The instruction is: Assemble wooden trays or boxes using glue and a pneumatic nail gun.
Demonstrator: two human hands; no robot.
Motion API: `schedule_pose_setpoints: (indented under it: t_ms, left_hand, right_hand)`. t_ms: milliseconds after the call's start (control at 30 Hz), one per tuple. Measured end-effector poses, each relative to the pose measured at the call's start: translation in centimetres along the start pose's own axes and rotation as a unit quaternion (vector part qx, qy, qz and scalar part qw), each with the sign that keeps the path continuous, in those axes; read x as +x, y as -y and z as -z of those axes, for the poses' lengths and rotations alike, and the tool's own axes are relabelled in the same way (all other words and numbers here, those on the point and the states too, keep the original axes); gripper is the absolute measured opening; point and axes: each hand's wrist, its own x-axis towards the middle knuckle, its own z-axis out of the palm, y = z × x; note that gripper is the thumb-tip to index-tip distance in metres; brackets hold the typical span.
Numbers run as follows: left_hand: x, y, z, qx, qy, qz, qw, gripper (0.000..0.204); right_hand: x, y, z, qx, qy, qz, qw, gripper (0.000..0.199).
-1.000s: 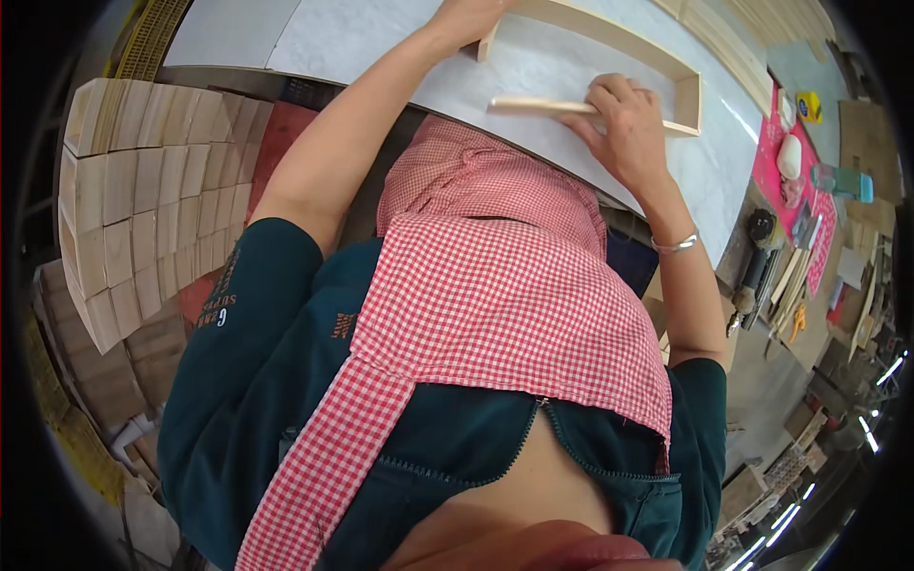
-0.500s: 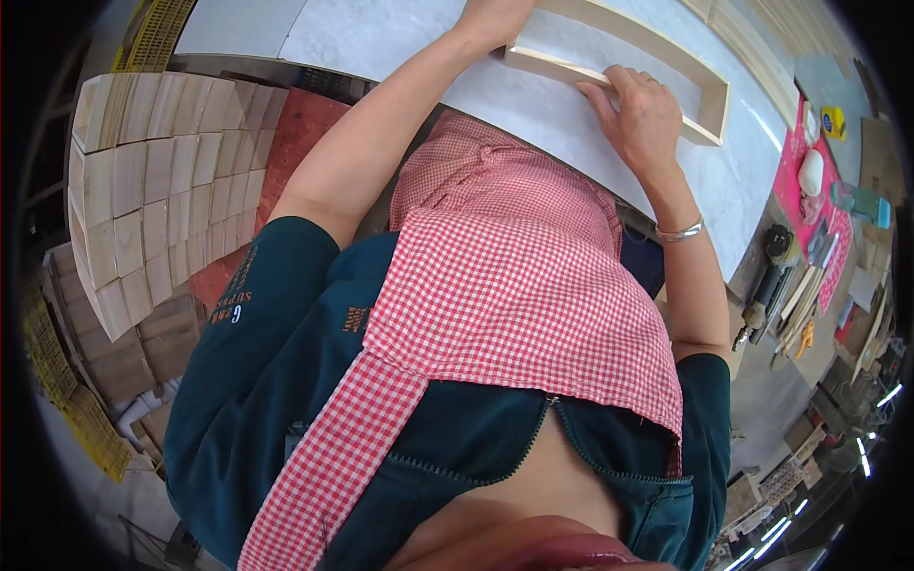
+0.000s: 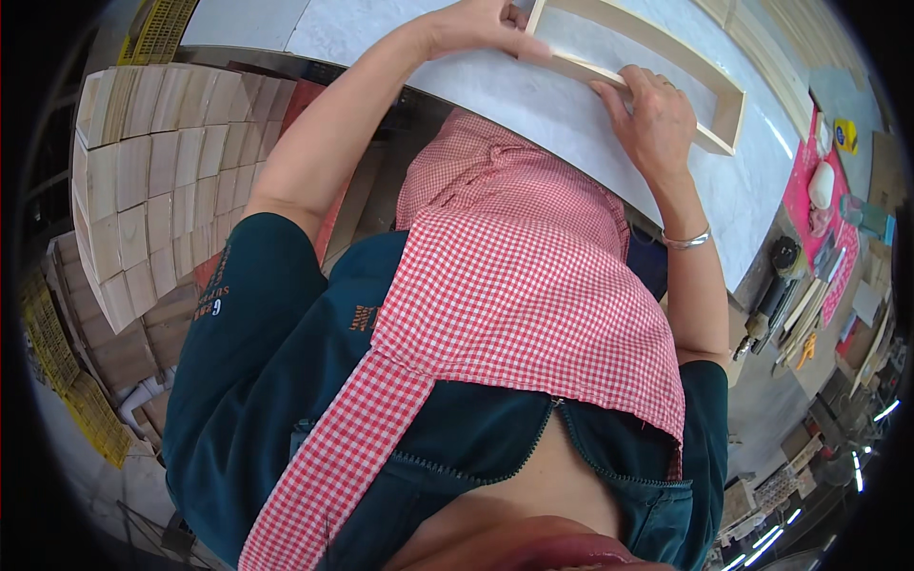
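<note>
A long, shallow rectangular wooden frame point(image 3: 728, 119) of pale wood lies on the white marbled tabletop point(image 3: 562, 119), its long sides running from upper left to lower right. My left hand point(image 3: 481, 29) is at the frame's near left corner, fingers curled and thumb against the near side; what lies under the fingertips is partly hidden. Farther along that same side, my right hand point(image 3: 657, 119) grips the board, fingers over its top edge and thumb on the outer face. A silver bracelet circles my right wrist.
Stacked wooden blocks point(image 3: 143, 181) rise to the left of the table. Long pale wood strips point(image 3: 762, 67) lie along its far right side. Beyond the right edge are a dark cylindrical tool point(image 3: 771, 285), a pink cloth point(image 3: 809, 181) and an orange-handled tool point(image 3: 806, 350). A yellow crate point(image 3: 157, 33) stands upper left.
My left hand has shifted slightly left and down at the frame's corner, its thumb now along the near side. The frame and my right hand sit slightly farther right and lower in view.
</note>
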Motion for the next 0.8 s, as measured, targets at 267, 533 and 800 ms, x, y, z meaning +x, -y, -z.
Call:
schedule_pose_setpoints:
  t_ms: [267,533,800]
  left_hand:
    - [1.4,2.6,1.4,0.168,0.059,-0.05,0.983,0.116]
    - [0.7,2.0,1.3,0.16,0.039,-0.075,0.983,0.114]
    - [1.4,1.8,0.4,0.135,0.041,-0.093,0.986,0.11]
  right_hand:
    - [0.0,0.3,-0.6,0.013,0.003,-0.007,1.0,0.023]
    - [2.3,6.2,-0.5,0.104,-0.037,0.097,0.989,0.048]
    - [-0.1,5.1,1.0,0.234,-0.093,0.033,0.967,0.03]
